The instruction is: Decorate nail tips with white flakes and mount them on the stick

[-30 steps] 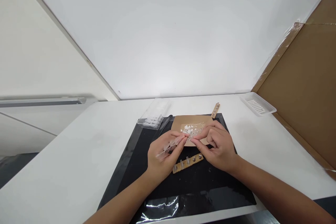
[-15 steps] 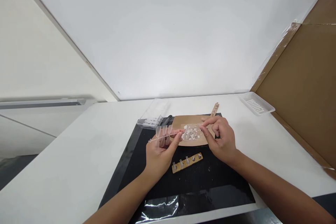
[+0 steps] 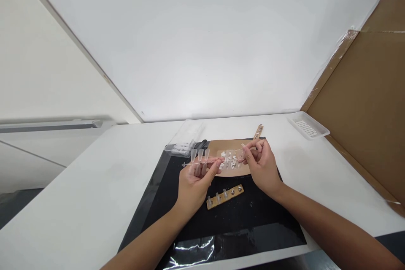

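The person holds a clear strip of nail tips (image 3: 200, 156) with both hands, a little above the black mat (image 3: 240, 219). The left hand (image 3: 194, 177) is closed on the strip near its middle, pinching the thin bar between the thumb and the fingers, and three clear tips stand up from the bar just left of this pinch. The right hand (image 3: 262, 164) is also closed on the strip, and its thumb and fingertips press the other end, so the strip runs almost level from one hand to the other. Under the strip lies a brown card (image 3: 218, 145) with small white pieces (image 3: 229, 161) spread on it; whether the strip touches them I cannot tell. Near the hands, on the side of the person, a short wooden bar (image 3: 225, 195) lies on the mat and carries a few clear tips and some round metal studs. A second wooden bar (image 3: 259, 131) lies behind the card at the far edge of the mat. A clear plastic box (image 3: 185, 140) stands at the far left corner of the mat. The mat rests on a white table (image 3: 95, 185). A white tray (image 3: 308, 125) is well apart on the right, next to a cardboard panel (image 3: 363, 105).
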`<state>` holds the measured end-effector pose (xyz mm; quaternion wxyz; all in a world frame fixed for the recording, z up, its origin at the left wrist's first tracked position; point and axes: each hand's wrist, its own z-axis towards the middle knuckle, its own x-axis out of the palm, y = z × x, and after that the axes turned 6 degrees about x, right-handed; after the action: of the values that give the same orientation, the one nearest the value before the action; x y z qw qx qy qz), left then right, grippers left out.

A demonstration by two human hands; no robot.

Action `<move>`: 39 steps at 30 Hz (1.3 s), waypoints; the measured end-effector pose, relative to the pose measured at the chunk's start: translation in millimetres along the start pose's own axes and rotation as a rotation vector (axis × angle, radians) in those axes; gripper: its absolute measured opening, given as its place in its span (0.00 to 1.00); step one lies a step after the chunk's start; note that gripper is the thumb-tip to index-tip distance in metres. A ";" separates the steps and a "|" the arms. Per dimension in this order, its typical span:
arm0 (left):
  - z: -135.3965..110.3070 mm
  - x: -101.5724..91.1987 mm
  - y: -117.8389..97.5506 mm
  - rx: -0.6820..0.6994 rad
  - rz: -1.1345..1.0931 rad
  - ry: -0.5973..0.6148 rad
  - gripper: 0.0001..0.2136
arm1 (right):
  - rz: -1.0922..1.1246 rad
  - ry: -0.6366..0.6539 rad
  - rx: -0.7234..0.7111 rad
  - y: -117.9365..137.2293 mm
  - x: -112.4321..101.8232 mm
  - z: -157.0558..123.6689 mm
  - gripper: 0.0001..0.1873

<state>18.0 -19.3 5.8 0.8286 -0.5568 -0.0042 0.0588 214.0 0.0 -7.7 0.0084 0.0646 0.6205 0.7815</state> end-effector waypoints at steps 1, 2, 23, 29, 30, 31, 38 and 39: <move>0.0 0.3 0.1 0.002 0.001 0.003 0.15 | 0.004 -0.003 0.020 0.4 0.0 -0.1 0.23; 0.0 0.7 0.1 0.003 0.002 0.005 0.15 | 0.012 -0.004 0.038 0.8 0.0 -0.4 0.24; -7.5 0.8 10.5 0.040 0.128 0.054 0.13 | 0.038 -0.080 -0.037 -0.7 6.4 -7.1 0.21; -10.3 0.1 13.8 0.132 0.176 0.120 0.09 | 0.009 -0.094 -0.020 -7.2 6.4 -2.2 0.21; -10.1 0.5 13.3 0.144 0.171 0.119 0.08 | 0.003 -0.098 -0.024 -7.8 6.3 -1.9 0.21; -9.9 1.0 12.7 0.154 0.163 0.117 0.07 | -0.001 -0.104 -0.028 -7.9 6.2 -1.9 0.21; -8.4 3.1 8.7 0.156 0.120 0.122 0.07 | -0.097 -0.153 -0.080 -2.8 3.9 -4.2 0.16; -8.5 3.6 8.2 0.149 0.118 0.125 0.07 | -0.099 -0.153 -0.109 -2.4 3.8 -4.4 0.16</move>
<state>21.5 -23.7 -5.2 0.8614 -0.4956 0.0845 0.0727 209.6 -3.3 -10.7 0.0978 0.0925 0.5772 0.8054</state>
